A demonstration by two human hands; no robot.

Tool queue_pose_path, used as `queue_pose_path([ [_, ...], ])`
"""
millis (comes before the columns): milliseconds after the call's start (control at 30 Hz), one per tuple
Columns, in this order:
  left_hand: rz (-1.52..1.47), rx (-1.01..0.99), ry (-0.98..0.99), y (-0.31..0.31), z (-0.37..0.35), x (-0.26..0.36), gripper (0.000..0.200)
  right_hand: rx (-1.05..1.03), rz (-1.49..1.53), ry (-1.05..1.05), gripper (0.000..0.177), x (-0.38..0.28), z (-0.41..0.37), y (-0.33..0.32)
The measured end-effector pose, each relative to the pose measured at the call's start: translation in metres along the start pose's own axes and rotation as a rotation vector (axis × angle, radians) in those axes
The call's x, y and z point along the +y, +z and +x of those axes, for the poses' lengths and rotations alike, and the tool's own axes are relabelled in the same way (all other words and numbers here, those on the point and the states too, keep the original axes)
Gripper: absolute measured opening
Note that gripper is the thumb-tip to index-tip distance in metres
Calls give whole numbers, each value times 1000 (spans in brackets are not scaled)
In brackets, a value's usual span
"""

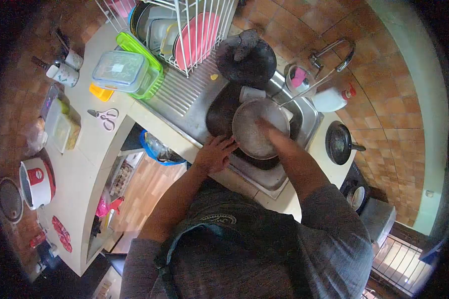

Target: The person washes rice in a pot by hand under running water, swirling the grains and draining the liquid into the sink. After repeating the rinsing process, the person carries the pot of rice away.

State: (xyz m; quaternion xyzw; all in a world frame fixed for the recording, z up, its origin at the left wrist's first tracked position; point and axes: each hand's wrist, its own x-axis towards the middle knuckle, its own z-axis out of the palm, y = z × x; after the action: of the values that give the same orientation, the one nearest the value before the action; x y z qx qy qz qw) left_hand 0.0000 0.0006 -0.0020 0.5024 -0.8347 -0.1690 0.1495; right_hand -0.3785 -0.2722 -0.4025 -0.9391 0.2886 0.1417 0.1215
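Observation:
A round metal pan or bowl (249, 132) is tilted over the sink (277, 182), below the curved tap (345, 59). My left hand (216, 153) is at its near left rim, with the fingers apart over the sink's front edge. Inside the round vessel is my right hand (269, 130), blurred, its fingers and anything in them not readable. A pale cup (252, 93) lies just behind the vessel. Beyond it a dark wok (249, 62) with a dark cloth-like piece (243, 44) on it rests at the sink's back edge.
Left of the sink stand a dish rack (187, 40) and a green basket (154, 74) with a clear container (119, 70). Scissors (105, 117) lie on the left counter. To the right are a soap bottle (332, 99) and a frying pan (338, 143).

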Motion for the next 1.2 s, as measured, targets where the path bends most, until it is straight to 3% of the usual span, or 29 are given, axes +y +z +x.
queue_pose_path([
  [100, 23, 3, 4, -1, 0, 1, 83, 1, 34, 7, 41, -7, -4, -5],
  [133, 27, -11, -4, -6, 0, 3, 76, 2, 46, 9, 41, -10, -26, -1],
  [167, 32, -25, -12, -10, 1, 4, 69, 3, 57, 11, 41, -12, 5, -4],
  [267, 25, -6, 0, -8, 1, 3, 70, 6, 93, 17, 41, -22, -45, 3],
  [333, 19, -18, -10, -10, 1, 4, 71, 7, 115, 21, 41, -53, -2, 5],
  [467, 37, -24, -10, -10, 1, 4, 71, 7, 164, 25, 40, -67, -42, 8],
  [500, 37, -25, -11, -9, 1, 3, 71, 7, 176, 27, 40, -66, -11, 1],
  [633, 6, -17, -5, -6, 1, 2, 71, 11, 223, 38, 40, -76, -18, -2],
  [900, -26, -21, -6, -8, 1, 3, 70, 13, 318, 52, 39, -41, -6, -23],
  [967, -3, 31, 14, -1, 1, 0, 83, 14, 342, 58, 39, -34, -15, -28],
  [1067, 26, 8, 5, -5, 2, 1, 84, 19, 375, 65, 39, -18, -17, -37],
  [1200, 38, -72, -15, -12, 2, 5, 73, 21, 418, 73, 38, -11, -24, -44],
])
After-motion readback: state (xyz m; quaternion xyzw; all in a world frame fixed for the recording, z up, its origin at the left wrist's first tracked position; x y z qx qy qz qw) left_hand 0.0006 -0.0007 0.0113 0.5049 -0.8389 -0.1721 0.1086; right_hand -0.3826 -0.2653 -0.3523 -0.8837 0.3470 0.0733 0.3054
